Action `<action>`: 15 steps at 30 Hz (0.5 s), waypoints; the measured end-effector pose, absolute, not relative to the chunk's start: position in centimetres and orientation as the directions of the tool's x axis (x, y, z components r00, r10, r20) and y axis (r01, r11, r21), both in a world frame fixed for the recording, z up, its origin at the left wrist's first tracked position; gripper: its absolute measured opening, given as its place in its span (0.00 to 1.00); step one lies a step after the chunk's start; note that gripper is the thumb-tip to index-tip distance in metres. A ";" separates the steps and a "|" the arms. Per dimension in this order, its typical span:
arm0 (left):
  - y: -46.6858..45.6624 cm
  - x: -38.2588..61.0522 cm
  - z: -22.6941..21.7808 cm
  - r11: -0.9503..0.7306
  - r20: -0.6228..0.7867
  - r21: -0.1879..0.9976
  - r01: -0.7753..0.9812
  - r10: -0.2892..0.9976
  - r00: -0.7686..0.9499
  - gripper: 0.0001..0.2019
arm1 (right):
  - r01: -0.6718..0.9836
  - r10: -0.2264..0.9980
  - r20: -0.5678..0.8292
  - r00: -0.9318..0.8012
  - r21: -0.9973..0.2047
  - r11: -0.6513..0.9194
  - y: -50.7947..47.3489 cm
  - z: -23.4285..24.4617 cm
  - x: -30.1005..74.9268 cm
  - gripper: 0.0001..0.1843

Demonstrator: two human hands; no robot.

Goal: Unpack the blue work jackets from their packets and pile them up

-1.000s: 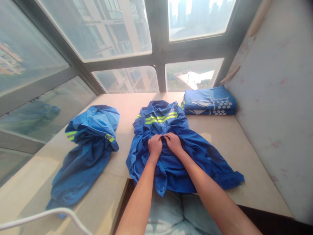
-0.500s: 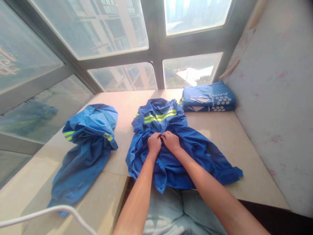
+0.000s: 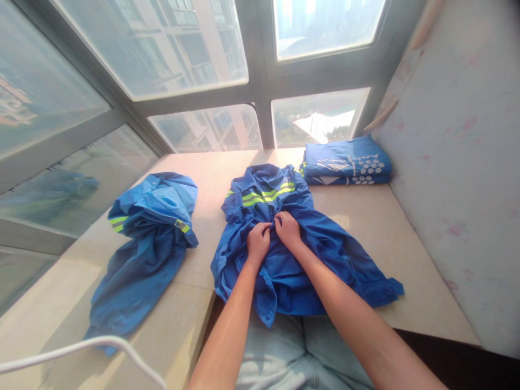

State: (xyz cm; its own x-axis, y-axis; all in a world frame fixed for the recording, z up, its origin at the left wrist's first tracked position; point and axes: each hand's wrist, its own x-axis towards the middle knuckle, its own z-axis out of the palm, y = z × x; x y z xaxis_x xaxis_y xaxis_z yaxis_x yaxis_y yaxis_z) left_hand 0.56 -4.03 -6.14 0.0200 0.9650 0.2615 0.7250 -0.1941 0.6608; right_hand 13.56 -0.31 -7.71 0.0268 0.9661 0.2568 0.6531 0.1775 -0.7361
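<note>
A blue work jacket (image 3: 337, 254) with yellow-green and grey reflective stripes lies front up before me, its collar toward the window. At the middle of its front opening, my left hand (image 3: 259, 241) pinches the cloth edge. Close beside it on the right, my right hand (image 3: 287, 229) grips the cloth with bent fingers. The jacket is bunched around both hands, and its lower front edge hangs past the table's near edge. Whatever small part sits between the fingertips, perhaps a button, is too small to make out.
Another blue garment (image 3: 138, 271) with reflective strips lies crumpled on the left. Folded blue garments with white print (image 3: 345, 160) are stacked at the back right. A white cable (image 3: 101, 341) arcs across the lower left. Windows stand behind the pale table (image 3: 422, 281); a papered wall (image 3: 459, 162) borders the right.
Both hands still hold the jacket's front. My right hand has shifted slightly up and right, opening a small gap between the hands. The cloth between them is drawn up a little.
</note>
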 end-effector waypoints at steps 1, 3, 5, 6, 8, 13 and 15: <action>-4.1 0.6 -6.1 -0.199 0.268 0.659 0.725 0.963 0.021 0.13 | 0.639 0.961 0.273 0.039 -0.747 0.186 -0.2 -7.7 13.6 0.10; -4.1 0.5 -6.0 -0.205 0.277 0.652 0.730 0.961 0.022 0.13 | 0.610 0.950 0.302 0.075 -0.768 0.196 -0.2 -7.6 13.7 0.11; -4.0 0.1 -5.8 -0.197 0.287 0.641 0.742 0.958 0.007 0.14 | 0.586 0.939 0.321 0.123 -0.787 0.192 -0.3 -7.5 14.1 0.12; -4.0 -0.3 -5.7 -0.186 0.291 0.635 0.750 0.957 -0.009 0.15 | 0.577 0.934 0.324 0.152 -0.796 0.182 -0.4 -7.4 14.4 0.12; -4.1 -1.5 -5.4 -0.147 0.294 0.618 0.772 0.954 -0.054 0.17 | 0.561 0.924 0.313 0.218 -0.815 0.143 -0.7 -7.4 15.3 0.12; -5.4 -4.9 -4.0 -0.027 0.252 0.549 0.835 0.958 -0.135 0.22 | 0.530 0.901 0.222 0.373 -0.848 -0.011 -1.5 -7.0 18.3 0.14; -6.0 -5.1 -3.1 -0.035 0.239 0.521 0.853 0.965 -0.106 0.21 | 0.567 0.902 0.223 0.370 -0.823 -0.030 -1.9 -6.1 18.6 0.14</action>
